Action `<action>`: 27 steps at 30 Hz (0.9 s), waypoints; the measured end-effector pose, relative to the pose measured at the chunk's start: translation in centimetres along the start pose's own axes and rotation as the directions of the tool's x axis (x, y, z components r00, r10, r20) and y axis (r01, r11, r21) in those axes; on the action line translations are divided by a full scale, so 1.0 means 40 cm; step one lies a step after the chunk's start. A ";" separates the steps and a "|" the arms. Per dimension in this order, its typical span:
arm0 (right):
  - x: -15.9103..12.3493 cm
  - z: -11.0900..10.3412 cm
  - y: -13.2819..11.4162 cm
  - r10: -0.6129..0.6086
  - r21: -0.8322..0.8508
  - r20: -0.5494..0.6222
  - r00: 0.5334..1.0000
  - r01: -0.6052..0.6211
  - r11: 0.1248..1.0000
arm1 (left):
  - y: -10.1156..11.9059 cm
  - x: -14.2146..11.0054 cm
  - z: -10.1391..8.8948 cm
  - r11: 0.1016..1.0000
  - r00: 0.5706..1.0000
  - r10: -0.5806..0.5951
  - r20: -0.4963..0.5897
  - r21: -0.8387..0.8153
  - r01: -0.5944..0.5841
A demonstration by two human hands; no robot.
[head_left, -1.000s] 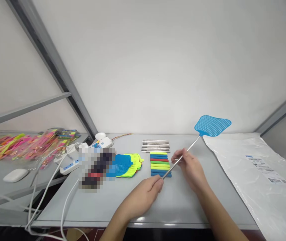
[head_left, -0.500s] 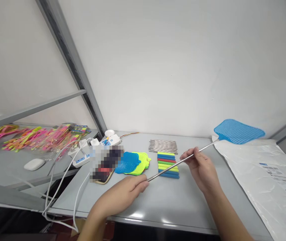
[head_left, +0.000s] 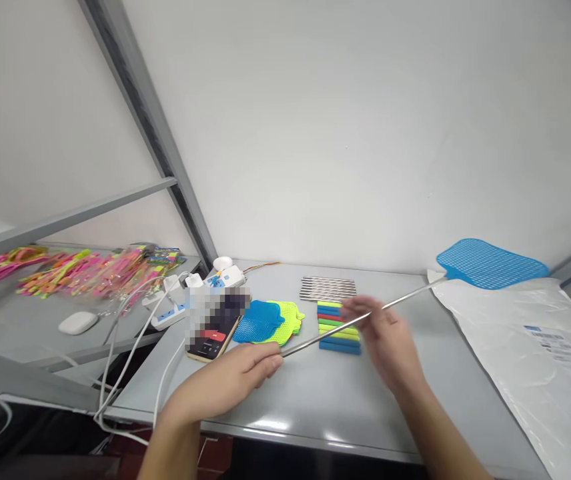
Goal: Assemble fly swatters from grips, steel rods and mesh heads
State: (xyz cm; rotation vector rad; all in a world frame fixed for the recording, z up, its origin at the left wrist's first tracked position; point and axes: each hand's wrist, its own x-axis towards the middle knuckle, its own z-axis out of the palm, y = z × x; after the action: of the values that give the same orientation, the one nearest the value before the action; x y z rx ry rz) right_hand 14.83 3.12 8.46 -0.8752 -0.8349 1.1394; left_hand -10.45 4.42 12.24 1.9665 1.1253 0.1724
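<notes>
Fingers [head_left: 269,365] of the left hand [head_left: 233,379] grip the metal rod [head_left: 310,342] bearing a blue mesh head [head_left: 493,265]; whether the blurred right hand [head_left: 389,341] grips it, I cannot tell.

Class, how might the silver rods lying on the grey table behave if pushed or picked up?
The silver rods are probably stiff: the similar metal rod in the left hand shows no obvious bend. Their shiny finish may make them slippery. Being slim and seemingly round, they could roll apart if pushed.
</notes>
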 end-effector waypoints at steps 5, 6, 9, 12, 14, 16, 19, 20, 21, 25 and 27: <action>-0.023 0.007 0.001 0.136 -0.031 0.117 0.984 -0.133 0.991 | 0.012 0.016 0.024 0.996 0.996 0.081 0.029 -0.035 -0.080; -0.012 -0.012 -0.017 0.112 -0.023 0.078 0.991 -0.111 0.994 | 0.008 0.012 0.022 0.996 0.996 0.083 0.036 -0.047 -0.081; 0.034 -0.073 -0.075 -0.005 0.053 -0.097 0.995 0.011 0.999 | -0.014 -0.008 0.009 0.996 0.996 0.055 0.063 -0.076 -0.050; 0.050 -0.080 -0.087 -0.030 0.108 -0.114 0.993 0.042 0.993 | -0.024 -0.014 0.004 0.996 0.998 0.040 0.049 -0.078 -0.036; 0.031 -0.045 -0.060 -0.017 0.122 -0.043 0.999 0.022 0.992 | -0.020 -0.003 0.012 0.995 0.998 0.062 0.032 -0.077 -0.060; 0.000 -0.003 -0.023 0.043 0.109 0.070 0.997 -0.051 0.993 | -0.013 0.012 0.025 0.992 0.996 0.086 0.033 -0.092 -0.083; -0.025 0.022 0.002 0.113 0.077 0.128 0.985 -0.123 0.989 | -0.014 0.021 0.035 0.988 0.994 0.090 0.066 -0.133 -0.081; -0.023 0.015 -0.004 0.092 0.084 0.099 0.991 -0.101 0.991 | -0.018 0.019 0.034 0.987 0.993 0.086 0.077 -0.141 -0.075; -0.015 0.004 -0.015 0.057 0.098 0.057 0.997 -0.063 0.993 | -0.024 0.013 0.031 0.987 0.993 0.080 0.086 -0.145 -0.067; 0.024 -0.038 -0.069 -0.034 0.130 -0.049 0.998 0.040 0.991 | -0.041 -0.011 0.010 0.990 0.992 0.062 0.106 -0.132 -0.048; 0.027 -0.029 -0.069 -0.068 0.132 -0.051 0.996 0.075 0.988 | -0.040 -0.011 0.002 0.994 0.995 0.036 0.089 -0.107 -0.027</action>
State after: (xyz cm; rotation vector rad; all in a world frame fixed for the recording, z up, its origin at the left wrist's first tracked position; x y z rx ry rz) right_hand 17.19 3.51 10.57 -0.7527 -0.7372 1.0950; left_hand -11.69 4.41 11.16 1.8800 1.0071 0.1546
